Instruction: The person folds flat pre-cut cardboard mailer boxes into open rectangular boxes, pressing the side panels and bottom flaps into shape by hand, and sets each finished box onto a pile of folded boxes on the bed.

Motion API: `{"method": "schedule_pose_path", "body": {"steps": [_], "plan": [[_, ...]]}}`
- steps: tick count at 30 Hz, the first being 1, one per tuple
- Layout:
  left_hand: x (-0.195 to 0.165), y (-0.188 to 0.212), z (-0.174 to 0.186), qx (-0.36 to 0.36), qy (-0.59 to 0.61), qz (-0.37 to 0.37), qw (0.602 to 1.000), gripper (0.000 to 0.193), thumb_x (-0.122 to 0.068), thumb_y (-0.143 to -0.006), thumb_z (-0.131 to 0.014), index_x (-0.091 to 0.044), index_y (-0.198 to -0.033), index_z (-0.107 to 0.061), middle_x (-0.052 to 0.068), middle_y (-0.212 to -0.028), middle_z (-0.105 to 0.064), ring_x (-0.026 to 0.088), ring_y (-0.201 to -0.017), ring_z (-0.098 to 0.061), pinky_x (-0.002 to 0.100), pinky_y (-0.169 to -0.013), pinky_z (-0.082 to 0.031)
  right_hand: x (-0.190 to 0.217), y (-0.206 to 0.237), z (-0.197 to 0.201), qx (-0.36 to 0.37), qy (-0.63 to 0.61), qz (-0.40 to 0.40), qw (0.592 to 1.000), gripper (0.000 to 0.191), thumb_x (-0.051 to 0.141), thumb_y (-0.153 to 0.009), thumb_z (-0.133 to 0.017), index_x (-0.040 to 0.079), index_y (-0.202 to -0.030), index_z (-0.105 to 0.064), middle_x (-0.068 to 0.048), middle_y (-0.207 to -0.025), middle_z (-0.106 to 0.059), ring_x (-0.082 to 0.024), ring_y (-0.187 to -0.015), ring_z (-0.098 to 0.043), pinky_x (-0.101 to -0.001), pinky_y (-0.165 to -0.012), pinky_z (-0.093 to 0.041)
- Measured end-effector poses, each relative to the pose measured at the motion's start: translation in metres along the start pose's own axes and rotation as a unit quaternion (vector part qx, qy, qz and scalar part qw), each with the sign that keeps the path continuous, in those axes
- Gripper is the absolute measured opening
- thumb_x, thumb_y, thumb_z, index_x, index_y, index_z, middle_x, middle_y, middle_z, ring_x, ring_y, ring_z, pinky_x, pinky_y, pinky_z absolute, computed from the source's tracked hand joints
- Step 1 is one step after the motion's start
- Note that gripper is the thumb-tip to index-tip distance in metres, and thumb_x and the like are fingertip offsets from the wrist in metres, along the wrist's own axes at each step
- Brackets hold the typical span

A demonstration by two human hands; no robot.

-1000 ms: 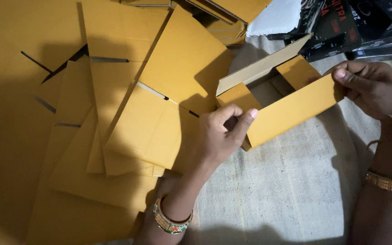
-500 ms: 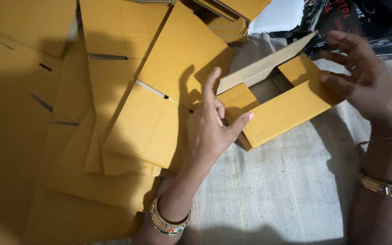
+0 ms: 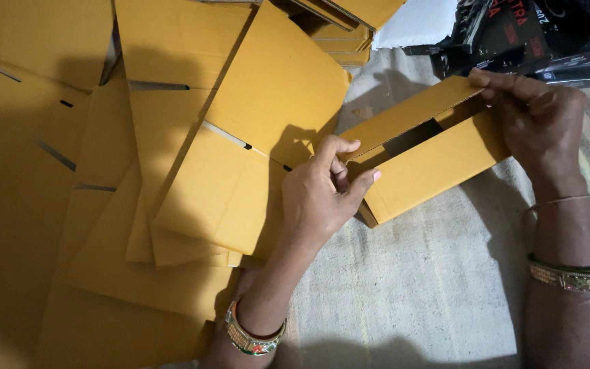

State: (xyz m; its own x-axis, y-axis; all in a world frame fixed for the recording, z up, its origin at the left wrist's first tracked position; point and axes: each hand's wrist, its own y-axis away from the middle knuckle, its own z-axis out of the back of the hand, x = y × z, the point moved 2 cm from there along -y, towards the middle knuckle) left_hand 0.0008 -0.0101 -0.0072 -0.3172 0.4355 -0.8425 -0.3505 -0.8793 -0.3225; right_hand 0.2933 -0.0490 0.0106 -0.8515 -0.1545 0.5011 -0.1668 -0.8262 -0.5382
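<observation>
A small yellow cardboard box [image 3: 426,171] lies on a pale woven cloth [image 3: 411,294], its top flap folded almost down over a dark gap. My left hand [image 3: 322,195] grips the box's left end, thumb against the front wall and fingers on the flap edge. My right hand [image 3: 541,123] pinches the flap's far right corner and holds the right end of the box. Both wrists wear bangles.
A spread of flat yellow cardboard blanks [image 3: 192,157] covers the left half of the floor. More stacked blanks [image 3: 349,20] lie at the top. Black printed packages [image 3: 534,34] and a white sheet [image 3: 418,20] sit at the top right.
The box's top flap has come down from standing open to nearly flat. My right hand moved from the front wall to the flap's right corner; my left hand closed on the left end.
</observation>
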Motion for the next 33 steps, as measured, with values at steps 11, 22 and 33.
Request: {"method": "schedule_pose_path", "body": {"steps": [11,22,33], "plan": [[0.001,-0.001,0.001,0.030,-0.027,0.027,0.999,0.031,-0.035,-0.083,-0.084,-0.013,-0.103,-0.072,0.000,-0.059,-0.066,0.010,-0.050,-0.064,0.029,-0.050,-0.049,-0.001,0.002,0.008,0.010,-0.119,-0.050,0.992,0.021,-0.013,-0.107,-0.054,-0.008,-0.117,-0.072,-0.018,-0.118,-0.074,-0.021,-0.110,-0.073,-0.0344,-0.106,-0.061],[-0.002,-0.002,0.005,0.072,-0.046,0.048,0.995,0.027,-0.036,-0.085,-0.078,-0.018,-0.104,-0.081,0.002,-0.084,-0.078,0.015,-0.068,-0.075,0.028,-0.062,-0.058,-0.014,-0.001,-0.010,0.159,0.091,-0.345,0.921,0.083,0.074,-0.103,-0.040,0.003,-0.141,-0.062,-0.033,-0.119,-0.067,-0.043,-0.112,-0.066,-0.0548,-0.098,-0.052],[-0.002,-0.001,0.006,0.073,0.024,0.012,0.997,0.020,-0.020,-0.088,-0.078,-0.009,-0.104,-0.079,0.003,-0.110,-0.079,0.015,-0.089,-0.079,0.027,-0.079,-0.062,-0.019,0.000,-0.010,0.164,0.035,-0.389,0.906,0.091,0.074,-0.096,-0.055,-0.008,-0.135,-0.063,-0.035,-0.117,-0.067,-0.044,-0.115,-0.065,-0.0530,-0.100,-0.050]]}}
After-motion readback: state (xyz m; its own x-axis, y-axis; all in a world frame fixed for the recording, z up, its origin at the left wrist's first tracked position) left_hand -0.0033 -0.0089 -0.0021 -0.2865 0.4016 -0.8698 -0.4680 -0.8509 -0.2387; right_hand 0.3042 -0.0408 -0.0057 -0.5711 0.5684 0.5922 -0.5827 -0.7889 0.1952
